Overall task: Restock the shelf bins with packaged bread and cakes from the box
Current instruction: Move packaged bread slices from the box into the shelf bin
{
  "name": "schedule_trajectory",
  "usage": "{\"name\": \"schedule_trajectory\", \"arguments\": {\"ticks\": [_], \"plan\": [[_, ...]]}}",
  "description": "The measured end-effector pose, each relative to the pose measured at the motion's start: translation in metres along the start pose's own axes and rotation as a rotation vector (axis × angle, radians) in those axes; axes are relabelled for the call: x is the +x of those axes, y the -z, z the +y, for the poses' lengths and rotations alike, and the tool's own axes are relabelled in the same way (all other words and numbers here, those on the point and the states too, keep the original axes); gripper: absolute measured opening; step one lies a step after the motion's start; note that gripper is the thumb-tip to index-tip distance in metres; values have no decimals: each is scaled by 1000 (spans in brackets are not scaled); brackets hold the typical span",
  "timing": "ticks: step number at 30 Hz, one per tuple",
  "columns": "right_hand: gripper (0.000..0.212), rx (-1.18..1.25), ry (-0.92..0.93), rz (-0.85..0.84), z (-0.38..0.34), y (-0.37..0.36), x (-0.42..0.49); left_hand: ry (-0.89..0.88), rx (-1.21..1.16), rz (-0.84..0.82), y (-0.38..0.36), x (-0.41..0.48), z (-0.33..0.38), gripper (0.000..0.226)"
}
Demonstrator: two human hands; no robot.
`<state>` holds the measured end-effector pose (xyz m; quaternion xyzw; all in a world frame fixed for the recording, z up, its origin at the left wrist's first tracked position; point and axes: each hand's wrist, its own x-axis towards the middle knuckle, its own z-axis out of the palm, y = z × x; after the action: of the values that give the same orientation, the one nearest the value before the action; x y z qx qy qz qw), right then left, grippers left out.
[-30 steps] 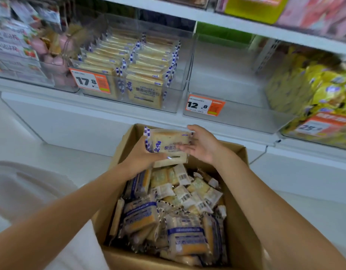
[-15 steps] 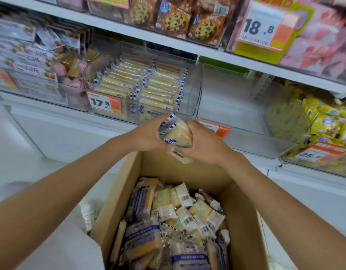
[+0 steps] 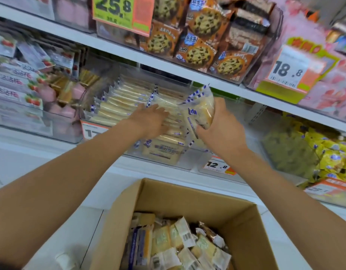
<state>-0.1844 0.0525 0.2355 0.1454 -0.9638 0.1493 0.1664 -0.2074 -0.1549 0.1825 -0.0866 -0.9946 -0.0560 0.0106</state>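
Right hand (image 3: pixel 220 131) grips a wrapped bread pack (image 3: pixel 200 110) over the clear bin (image 3: pixel 184 159); our left hand (image 3: pixel 150 119), just beside it, lies open on the packed rows (image 3: pixel 127 100). Forced into so tight a row, the pack could crush or slide out. Blur hides the labels; the box (image 3: pixel 244 227) is cut off below.

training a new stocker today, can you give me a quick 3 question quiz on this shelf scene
1. True or false: the right hand holds a bread pack.
2. What does the left hand rest on? A) the box B) the bread rows in the clear bin C) the cookie boxes
3. What price is on the tag below the right hand?

Key: 1 true. 2 B, the bread rows. 3 12.8.
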Motion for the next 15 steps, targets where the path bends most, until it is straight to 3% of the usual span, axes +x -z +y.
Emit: {"name": "schedule_trajectory", "arguments": {"ticks": [4, 9, 12, 15], "plan": [[48, 6, -224, -66, 1, -17, 24, 14, -3, -16, -11, 2, -7, 62], [88, -145, -313, -75, -7, -37, 59, 9, -9, -26, -5, 7, -7, 58], [78, -228, -264, -92, -4, -48, 82, 25, -65, 116, 11, 28, -12, 44], [89, -308, -216, -145, 4, -70, 108, -1, -82, 12, 10, 52, -24, 74]]}}
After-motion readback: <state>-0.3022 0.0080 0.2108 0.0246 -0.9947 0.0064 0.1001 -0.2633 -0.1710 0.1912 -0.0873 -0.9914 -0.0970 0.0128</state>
